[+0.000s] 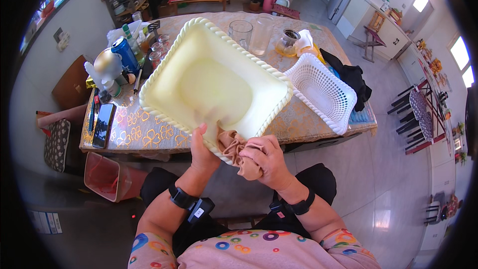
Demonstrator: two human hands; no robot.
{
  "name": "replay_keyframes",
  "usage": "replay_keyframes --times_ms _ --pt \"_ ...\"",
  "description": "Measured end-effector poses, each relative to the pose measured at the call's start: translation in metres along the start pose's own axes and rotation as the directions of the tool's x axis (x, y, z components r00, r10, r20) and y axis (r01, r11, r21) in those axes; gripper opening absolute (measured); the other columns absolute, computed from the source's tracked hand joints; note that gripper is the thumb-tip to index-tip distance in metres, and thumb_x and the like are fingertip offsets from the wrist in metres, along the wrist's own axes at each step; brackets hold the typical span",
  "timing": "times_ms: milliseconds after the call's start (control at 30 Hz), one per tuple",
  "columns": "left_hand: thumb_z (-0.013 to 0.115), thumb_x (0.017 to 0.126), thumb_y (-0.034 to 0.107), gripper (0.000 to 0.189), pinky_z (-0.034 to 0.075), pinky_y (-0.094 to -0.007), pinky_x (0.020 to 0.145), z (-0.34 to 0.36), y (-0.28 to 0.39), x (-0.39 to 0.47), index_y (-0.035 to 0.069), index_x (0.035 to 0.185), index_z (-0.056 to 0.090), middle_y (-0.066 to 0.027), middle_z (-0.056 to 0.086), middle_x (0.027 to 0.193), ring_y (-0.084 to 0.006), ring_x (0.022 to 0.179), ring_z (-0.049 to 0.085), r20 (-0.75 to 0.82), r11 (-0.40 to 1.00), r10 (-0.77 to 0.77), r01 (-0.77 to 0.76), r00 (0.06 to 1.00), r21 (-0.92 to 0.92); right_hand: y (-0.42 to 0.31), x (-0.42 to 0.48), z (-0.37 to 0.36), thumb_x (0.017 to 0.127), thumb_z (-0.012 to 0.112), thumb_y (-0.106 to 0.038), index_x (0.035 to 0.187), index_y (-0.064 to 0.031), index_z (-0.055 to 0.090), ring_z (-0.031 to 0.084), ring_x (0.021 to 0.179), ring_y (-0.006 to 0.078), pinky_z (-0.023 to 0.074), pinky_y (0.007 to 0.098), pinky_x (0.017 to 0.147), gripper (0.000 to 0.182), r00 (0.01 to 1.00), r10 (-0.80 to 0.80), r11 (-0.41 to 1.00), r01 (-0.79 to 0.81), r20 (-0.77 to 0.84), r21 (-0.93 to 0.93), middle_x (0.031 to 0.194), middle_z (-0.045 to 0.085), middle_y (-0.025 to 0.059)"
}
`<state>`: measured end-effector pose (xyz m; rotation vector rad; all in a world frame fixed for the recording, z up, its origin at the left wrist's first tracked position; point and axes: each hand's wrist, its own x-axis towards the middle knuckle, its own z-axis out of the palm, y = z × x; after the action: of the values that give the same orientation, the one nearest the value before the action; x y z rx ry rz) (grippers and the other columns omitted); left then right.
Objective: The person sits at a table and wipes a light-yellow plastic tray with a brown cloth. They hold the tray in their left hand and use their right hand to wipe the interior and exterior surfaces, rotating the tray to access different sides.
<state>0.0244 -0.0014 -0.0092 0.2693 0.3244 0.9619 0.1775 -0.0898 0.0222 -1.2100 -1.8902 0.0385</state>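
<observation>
A pale yellow plastic basin (214,86) with a rope-patterned rim is tilted over the table's front edge, its inside facing me. My left hand (203,153) grips its near rim, thumb on top, the fingers hidden underneath. In my right hand (267,160) is a bunched brown cloth (231,144), which lies over the rim at the basin's near corner and partly inside. Right of the basin, a white perforated plastic basket (323,91) rests on the table.
The table (149,134) has a patterned cover. At its left are a smartphone (104,125), a blue can (125,54) and bottles; behind the basin, a glass mug (240,31) and a jar (288,41). A black cloth (349,76) lies right. A pink bin (108,179) stands below.
</observation>
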Motion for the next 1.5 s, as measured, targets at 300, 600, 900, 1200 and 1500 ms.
replay_keyframes --times_ms 300,600,900,1200,1500 --pt "0.044 0.085 0.025 0.047 0.038 -0.0392 0.099 -0.011 -0.009 -0.004 -0.001 0.124 0.047 -0.0126 0.054 0.122 -0.0272 0.114 0.051 -0.032 0.987 0.073 -0.068 0.997 0.143 0.033 0.001 -0.011 0.063 0.074 0.000 0.090 -0.0057 0.059 0.054 0.084 0.0295 0.0454 0.0363 0.073 0.031 0.921 0.232 0.970 -0.243 -0.311 0.003 0.091 0.053 0.0111" --pt "0.045 0.083 0.019 0.046 0.040 -0.0388 0.098 -0.004 -0.018 -0.006 -0.001 0.124 0.047 -0.0145 0.056 0.120 -0.0276 0.112 0.053 -0.073 0.979 -0.024 0.038 0.997 0.200 0.076 -0.001 -0.046 0.072 0.075 -0.004 0.095 -0.0031 0.054 0.052 0.089 0.0253 0.0436 0.0348 0.081 0.032 0.756 0.308 0.913 -0.406 -0.578 -0.044 0.097 0.052 0.0102" --pt "0.047 0.087 0.021 0.045 0.048 -0.0361 0.090 0.000 0.027 0.001 -0.004 0.125 0.048 -0.0158 0.060 0.115 -0.0243 0.104 0.060 -0.027 0.847 -0.229 0.213 0.973 0.486 0.078 -0.014 -0.071 0.078 0.073 -0.005 0.115 0.0035 0.061 0.060 0.093 0.0119 0.0490 0.0258 0.083 0.040 0.624 0.778 0.441 -0.619 0.066 0.650 0.105 0.063 0.0075" --pt "0.043 0.097 0.032 0.049 0.041 -0.0380 0.101 -0.007 0.024 -0.008 0.004 0.137 0.039 -0.0096 0.052 0.130 -0.0245 0.118 0.052 0.167 0.922 -0.127 0.054 0.978 0.384 0.079 -0.019 -0.051 0.082 0.066 0.000 0.111 0.0045 0.057 0.063 0.088 0.0157 0.0527 0.0290 0.079 0.031 0.510 0.860 0.252 -0.386 -0.022 0.887 0.102 0.063 0.0105" --pt "0.061 0.085 0.008 0.067 0.046 -0.0441 0.095 -0.008 -0.023 -0.020 0.015 0.141 0.025 -0.0005 0.039 0.140 -0.0202 0.124 0.045 0.159 0.833 -0.438 0.332 0.885 0.443 0.076 -0.021 -0.029 0.085 0.060 0.000 0.109 0.0023 0.055 0.063 0.088 0.0152 0.0531 0.0271 0.077 0.025 0.459 0.864 0.362 -0.282 -0.206 0.888 0.099 0.063 0.0094"
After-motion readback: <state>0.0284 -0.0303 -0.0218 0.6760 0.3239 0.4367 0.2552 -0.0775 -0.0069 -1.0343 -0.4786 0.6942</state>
